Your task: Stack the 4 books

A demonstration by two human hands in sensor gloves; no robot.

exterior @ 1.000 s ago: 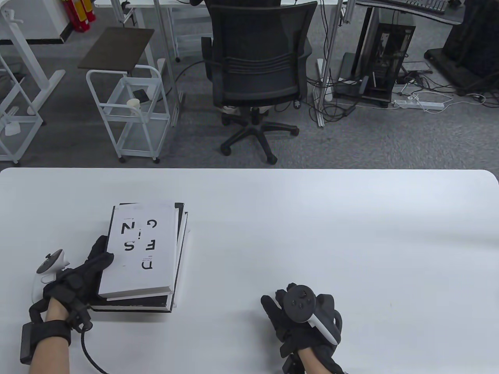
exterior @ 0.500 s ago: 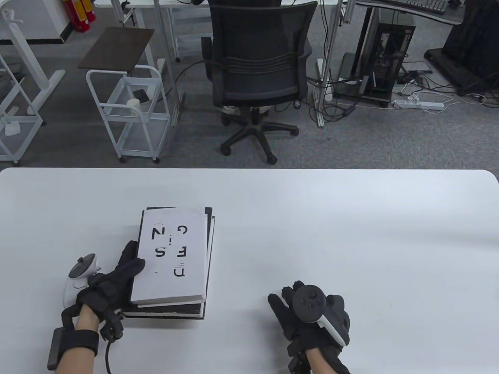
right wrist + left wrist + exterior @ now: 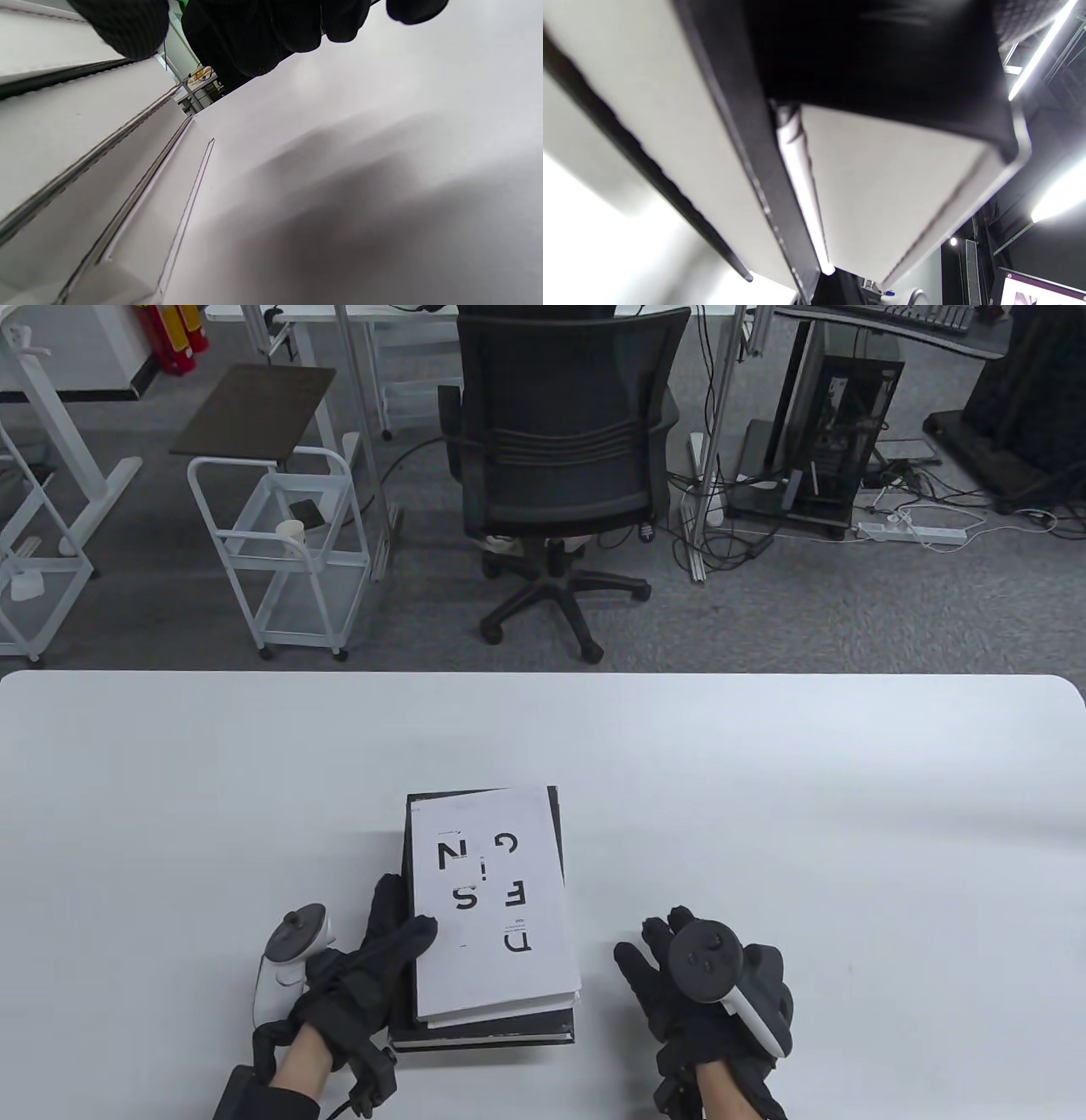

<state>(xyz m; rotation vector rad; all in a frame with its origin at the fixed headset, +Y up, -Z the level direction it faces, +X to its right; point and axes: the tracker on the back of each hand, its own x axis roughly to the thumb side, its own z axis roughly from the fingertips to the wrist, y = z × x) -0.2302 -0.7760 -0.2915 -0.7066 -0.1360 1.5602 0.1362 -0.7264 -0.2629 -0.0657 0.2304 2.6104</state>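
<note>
White-covered book stack (image 3: pixel 492 916) sits near our bench's (image 3: pixel 764 780) front edge; left hand (image 3: pixel 365 976) grips its side, right hand (image 3: pixel 704 993) relaxed, unclenched beside it.

The table view looks down from above the person's side of the white counter (image 3: pixel 764 780), facing outward so that the office chair (image 3: pixel 560 466) and the white cart (image 3: pixel 280 551) on the floor beyond fill its upper part. The left wrist view sits very close against the side of the book stack (image 3: pixel 874 186), tilted hard, looking up along the page edges toward ceiling lights. The right wrist view rides low over the counter (image 3: pixel 360 148), also tilted, with the right hand (image 3: pixel 254 29) hanging in from its top edge. All three views share the book stack (image 3: pixel 492 916), seen at the left in the right wrist view (image 3: pixel 63 140).
</note>
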